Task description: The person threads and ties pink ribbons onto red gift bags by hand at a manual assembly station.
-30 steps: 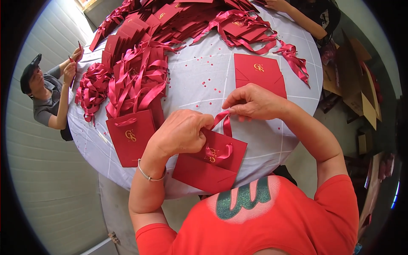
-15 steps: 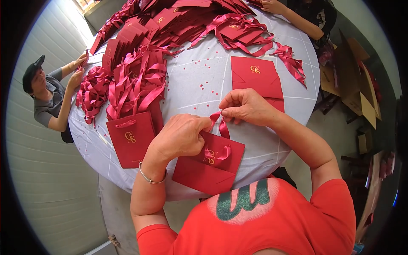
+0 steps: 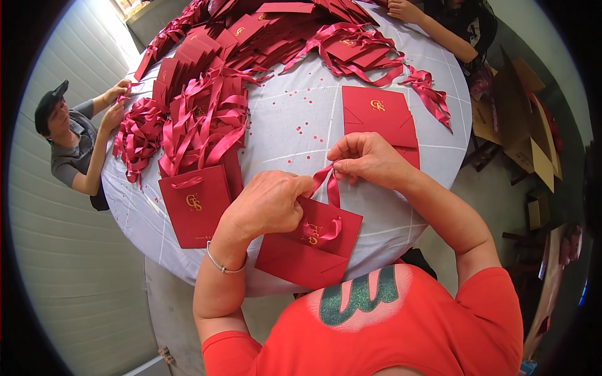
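Observation:
A red paper gift bag [image 3: 307,250] lies folded flat at the table's near edge, with a gold print and a ribbon handle loop on its face. My left hand [image 3: 269,199] is closed at the bag's far edge, and a dark pink ribbon [image 3: 326,182] runs out from its fingers. My right hand [image 3: 371,161] pinches the upper end of that ribbon between thumb and fingers, just above the bag. What the left fingertips grip is partly hidden behind the hand. Beyond my right hand lies another flat red bag [image 3: 379,116].
Left of my arm stand red bags with ribbon handles [image 3: 195,207], beside a heap of loose ribbons [image 3: 139,130]. Stacks of bags [image 3: 251,44] fill the table's far side. One person [image 3: 69,131] works at the left, another [image 3: 461,31] at the far right. Cardboard boxes [image 3: 523,119] stand right.
My right hand has shifted slightly right and the ribbon between my hands looks straighter. The person at the left now has a ribbon showing at their fingers.

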`<state>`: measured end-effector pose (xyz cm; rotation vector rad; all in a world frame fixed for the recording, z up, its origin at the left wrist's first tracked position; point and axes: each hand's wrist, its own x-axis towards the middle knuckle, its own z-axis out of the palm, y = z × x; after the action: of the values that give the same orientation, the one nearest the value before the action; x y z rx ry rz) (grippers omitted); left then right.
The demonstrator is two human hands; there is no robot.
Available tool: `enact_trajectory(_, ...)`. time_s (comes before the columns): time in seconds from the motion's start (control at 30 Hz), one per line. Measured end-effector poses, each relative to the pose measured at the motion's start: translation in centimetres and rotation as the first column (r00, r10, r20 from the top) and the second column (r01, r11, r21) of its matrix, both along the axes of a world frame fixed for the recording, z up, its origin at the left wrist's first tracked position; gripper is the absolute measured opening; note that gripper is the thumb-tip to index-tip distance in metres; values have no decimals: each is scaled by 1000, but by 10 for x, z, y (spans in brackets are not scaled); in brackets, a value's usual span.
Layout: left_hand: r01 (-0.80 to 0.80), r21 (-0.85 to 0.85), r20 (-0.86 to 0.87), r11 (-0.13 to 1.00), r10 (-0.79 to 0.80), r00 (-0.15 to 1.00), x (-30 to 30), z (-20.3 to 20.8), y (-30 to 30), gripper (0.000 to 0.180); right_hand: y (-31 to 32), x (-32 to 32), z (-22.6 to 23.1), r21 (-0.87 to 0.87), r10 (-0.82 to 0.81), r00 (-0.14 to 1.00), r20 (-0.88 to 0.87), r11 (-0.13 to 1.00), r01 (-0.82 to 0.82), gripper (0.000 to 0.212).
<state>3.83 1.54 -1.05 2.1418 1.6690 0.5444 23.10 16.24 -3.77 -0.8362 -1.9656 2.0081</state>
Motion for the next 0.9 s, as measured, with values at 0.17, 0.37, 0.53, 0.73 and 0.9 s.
enact_trajectory(0.17, -8, -15, -16, 1000, 8, 1000, -2, -1, -2, 17, -2, -1, 1, 20, -18, 1000, 2, 1000, 18, 13)
enact_trajectory(0.37, -21, -51, -46, 998, 19, 999, 0, 1, -6, 22, -7, 1, -1, 182, -37, 999, 21, 983, 33, 14)
enact_trajectory(0.53, -68, -50, -76, 996, 64, 995, 16, 15, -34, 44, -6, 3, -6, 307, -40, 999, -5, 951, 40, 14)
enact_trajectory(0.73, -220, 188, -168, 957, 252, 953, 40, -12, -59, 74, -5, 0, -12, 287, -23, 999, -39, 957, 33, 14)
enact_trajectory(0.9, -293, 387, -174, 874, 381, 908, 51, -41, -54, 57, -3, 0, -9, 265, -10, 1000, -28, 964, 17, 12)
